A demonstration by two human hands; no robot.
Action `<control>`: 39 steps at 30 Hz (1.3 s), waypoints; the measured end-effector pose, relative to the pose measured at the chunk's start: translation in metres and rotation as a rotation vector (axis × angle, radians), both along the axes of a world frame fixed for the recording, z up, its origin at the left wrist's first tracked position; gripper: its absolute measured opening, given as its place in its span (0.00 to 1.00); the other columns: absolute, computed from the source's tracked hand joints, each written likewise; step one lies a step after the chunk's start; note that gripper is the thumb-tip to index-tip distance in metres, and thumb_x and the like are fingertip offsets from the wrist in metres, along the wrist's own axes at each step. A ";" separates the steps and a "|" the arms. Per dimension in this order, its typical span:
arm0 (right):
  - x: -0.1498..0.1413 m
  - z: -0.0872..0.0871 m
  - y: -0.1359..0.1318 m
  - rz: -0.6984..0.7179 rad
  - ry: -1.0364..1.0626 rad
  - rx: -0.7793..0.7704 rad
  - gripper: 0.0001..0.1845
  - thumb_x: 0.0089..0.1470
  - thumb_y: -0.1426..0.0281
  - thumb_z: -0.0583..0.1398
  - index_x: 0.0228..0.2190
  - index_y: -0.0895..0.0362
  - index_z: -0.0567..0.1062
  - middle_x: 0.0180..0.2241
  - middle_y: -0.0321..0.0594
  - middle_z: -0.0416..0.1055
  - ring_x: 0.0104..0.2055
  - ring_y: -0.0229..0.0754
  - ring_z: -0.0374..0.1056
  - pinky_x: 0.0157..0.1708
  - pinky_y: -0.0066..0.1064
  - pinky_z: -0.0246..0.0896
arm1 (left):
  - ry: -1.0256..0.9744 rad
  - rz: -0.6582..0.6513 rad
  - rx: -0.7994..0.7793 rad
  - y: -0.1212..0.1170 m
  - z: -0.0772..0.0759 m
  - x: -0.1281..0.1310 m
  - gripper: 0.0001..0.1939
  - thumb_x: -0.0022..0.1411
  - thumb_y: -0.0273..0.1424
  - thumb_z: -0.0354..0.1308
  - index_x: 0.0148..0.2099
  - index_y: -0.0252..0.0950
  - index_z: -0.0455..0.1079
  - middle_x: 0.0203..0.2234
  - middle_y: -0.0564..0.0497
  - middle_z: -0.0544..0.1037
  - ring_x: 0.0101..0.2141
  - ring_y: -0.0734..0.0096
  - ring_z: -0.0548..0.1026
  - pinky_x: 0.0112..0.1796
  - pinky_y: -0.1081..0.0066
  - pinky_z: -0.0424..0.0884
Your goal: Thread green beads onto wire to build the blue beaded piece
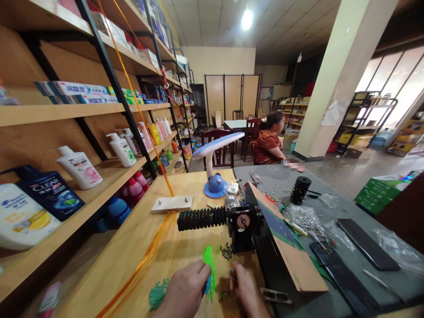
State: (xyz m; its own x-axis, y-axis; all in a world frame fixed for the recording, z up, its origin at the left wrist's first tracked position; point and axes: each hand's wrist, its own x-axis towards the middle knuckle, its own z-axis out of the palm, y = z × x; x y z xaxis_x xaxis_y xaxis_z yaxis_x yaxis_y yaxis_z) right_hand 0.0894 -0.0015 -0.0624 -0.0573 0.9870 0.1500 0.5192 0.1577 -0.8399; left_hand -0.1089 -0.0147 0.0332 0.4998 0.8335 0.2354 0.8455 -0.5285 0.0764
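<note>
My left hand (pixel 189 285) is closed around a bundle of bright green strands (pixel 207 260) and a small blue piece (pixel 208 284). To its right, my right hand (pixel 247 288) is also closed, its thumb and fingers pinched at something small and dark that I cannot make out. Small metal pieces (pixel 227 251) lie on the wooden table just beyond my hands. Left of my left hand is a pile of teal bead-like pieces (pixel 159 292). A black clamp-like machine with a ribbed black roller (pixel 202 219) stands beyond both hands.
Orange strands (pixel 145 260) run from the shelf across the table through a white plate (pixel 172 204). A blue lamp (pixel 215 185) stands behind the roller. A brown board (pixel 294 256), phone-like slabs (pixel 367 244) and plastic bags cover the grey side. A person (pixel 269 139) sits beyond.
</note>
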 end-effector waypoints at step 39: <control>0.019 0.028 -0.006 -0.154 -0.123 -0.074 0.30 0.67 0.53 0.47 0.26 0.55 0.78 0.27 0.43 0.78 0.32 0.50 0.74 0.30 0.33 0.59 | -0.064 0.015 -0.055 -0.001 -0.007 -0.004 0.15 0.56 0.17 0.50 0.34 0.39 0.74 0.28 0.49 0.81 0.30 0.62 0.79 0.29 0.70 0.66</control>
